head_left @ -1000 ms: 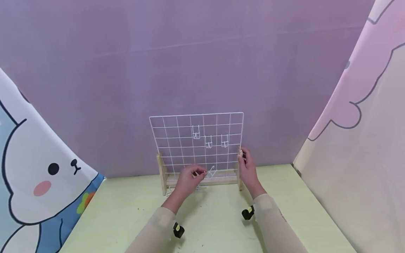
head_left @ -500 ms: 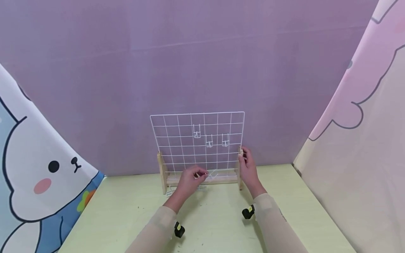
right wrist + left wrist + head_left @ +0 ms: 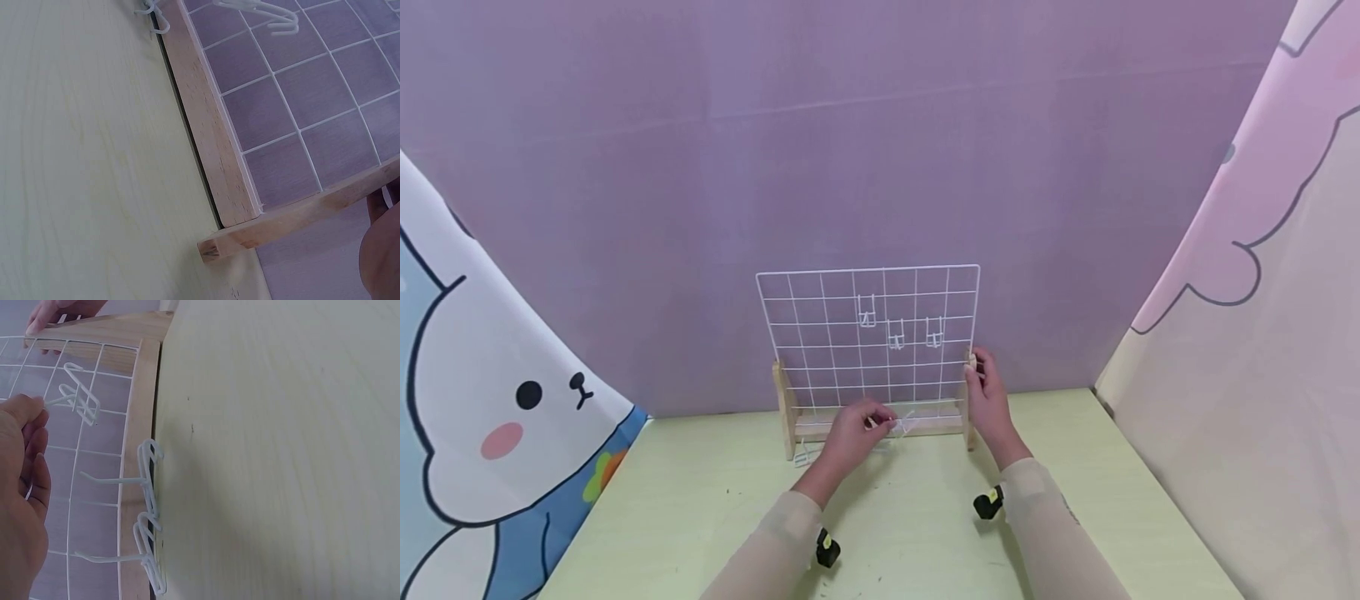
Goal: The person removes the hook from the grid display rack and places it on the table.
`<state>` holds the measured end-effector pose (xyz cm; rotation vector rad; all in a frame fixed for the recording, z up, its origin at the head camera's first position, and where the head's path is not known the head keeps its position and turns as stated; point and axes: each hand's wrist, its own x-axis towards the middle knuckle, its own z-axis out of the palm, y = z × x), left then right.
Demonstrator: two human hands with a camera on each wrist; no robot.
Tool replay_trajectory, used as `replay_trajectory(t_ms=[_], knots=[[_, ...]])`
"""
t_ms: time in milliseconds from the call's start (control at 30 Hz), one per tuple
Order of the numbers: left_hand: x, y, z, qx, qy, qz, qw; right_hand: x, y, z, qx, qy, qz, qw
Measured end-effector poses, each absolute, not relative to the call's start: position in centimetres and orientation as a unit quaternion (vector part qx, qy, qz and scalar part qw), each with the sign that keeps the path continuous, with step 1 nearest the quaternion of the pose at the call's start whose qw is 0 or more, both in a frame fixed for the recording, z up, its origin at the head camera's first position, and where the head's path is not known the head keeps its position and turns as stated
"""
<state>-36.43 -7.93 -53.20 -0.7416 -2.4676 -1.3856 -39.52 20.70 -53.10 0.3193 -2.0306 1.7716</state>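
The pale green table fills the lower part of my view, with a purple backdrop behind it, a bear-print curtain at my nine o'clock and a pink printed curtain at my three o'clock.

At twelve o'clock, at the far edge of the table, the white wire grid stands upright in its wooden stand. Three small hooks hang on the grid's upper middle squares.

My right hand is at about one o'clock, its fingers wrapped around the stand's right wooden post near the top. The right wrist view shows only the edge of my hand beside that post, so I judge the grip from the head view.

My left hand is at about eleven o'clock, low in front of the grid. Its thumb and fingertips pinch a white wire hook, which sits against the bottom row of the grid just above the stand's base rail. In the left wrist view that hook points away from my fingers across the wires.

Two more spare hooks lie on the table touching the front of the base rail, just left of my left hand.
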Motion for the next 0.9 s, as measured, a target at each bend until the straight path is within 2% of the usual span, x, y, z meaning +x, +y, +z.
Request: replay_trajectory(t_ms=[900], knots=[[-36.8,-7.2,-55.1,-0.266,-0.850,-0.442,0.108,-39.6,20.6,-53.2,0.107,-0.738,0.631,0.213]])
